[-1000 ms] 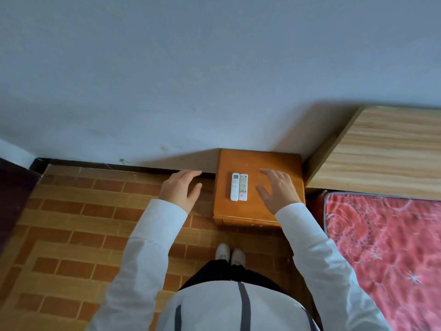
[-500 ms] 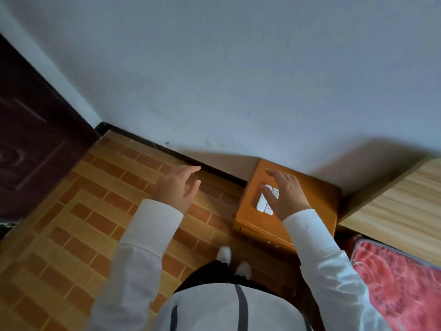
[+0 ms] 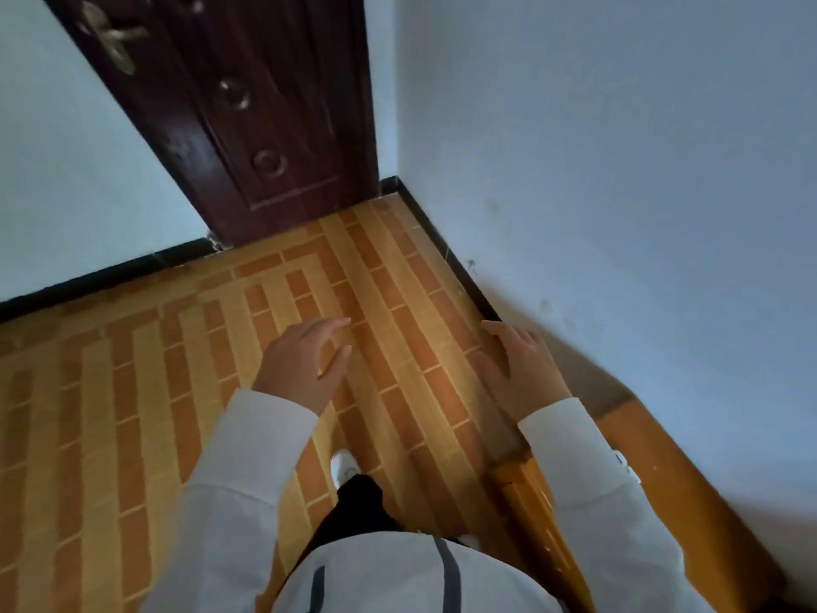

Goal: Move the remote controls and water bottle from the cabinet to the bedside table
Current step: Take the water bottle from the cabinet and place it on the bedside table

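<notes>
Orange bedside table (image 3: 689,488) lower right; left hand (image 3: 300,369), right hand (image 3: 521,373) fingers relaxed, holding nothing

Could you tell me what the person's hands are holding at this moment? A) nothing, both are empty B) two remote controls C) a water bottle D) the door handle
A: the left hand and right hand hover open-fingered above the tiled floor, gripping nothing.

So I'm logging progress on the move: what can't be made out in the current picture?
- Remotes: only a white sliver shows past the right sleeve; the head view can't tell what it is.
- Table: its top is mostly behind that sleeve and cut by the lower edge.
- Bottle, cabinet: out of frame.
- Right hand, left hand: open, palms hidden.
</notes>
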Demonstrator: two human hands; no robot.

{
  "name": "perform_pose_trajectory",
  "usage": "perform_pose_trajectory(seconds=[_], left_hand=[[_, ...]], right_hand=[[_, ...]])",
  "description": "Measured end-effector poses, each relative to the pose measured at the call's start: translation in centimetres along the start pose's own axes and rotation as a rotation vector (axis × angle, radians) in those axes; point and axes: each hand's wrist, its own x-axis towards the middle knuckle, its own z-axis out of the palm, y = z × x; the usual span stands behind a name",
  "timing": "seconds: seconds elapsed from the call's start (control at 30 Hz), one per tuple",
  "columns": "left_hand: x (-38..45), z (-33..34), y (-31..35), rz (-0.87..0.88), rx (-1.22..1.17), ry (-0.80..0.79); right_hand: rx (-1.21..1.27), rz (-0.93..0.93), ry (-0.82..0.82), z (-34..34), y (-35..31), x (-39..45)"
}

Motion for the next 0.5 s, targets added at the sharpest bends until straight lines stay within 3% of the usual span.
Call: perform_pose_trajectory(seconds=[0.3, 0.5], left_hand=[[-0.2, -7.6, -11.4, -0.271, 0.057, 0.185], [0.8, -12.8, -18.5, -0.376, 0.088, 0.238]], right_hand=[[-0.041, -0.327, -0.133, 6.8, -14.6, 9.1], [-0.021, -0.44, -0.203, 11.0, -24.5, 13.5]])
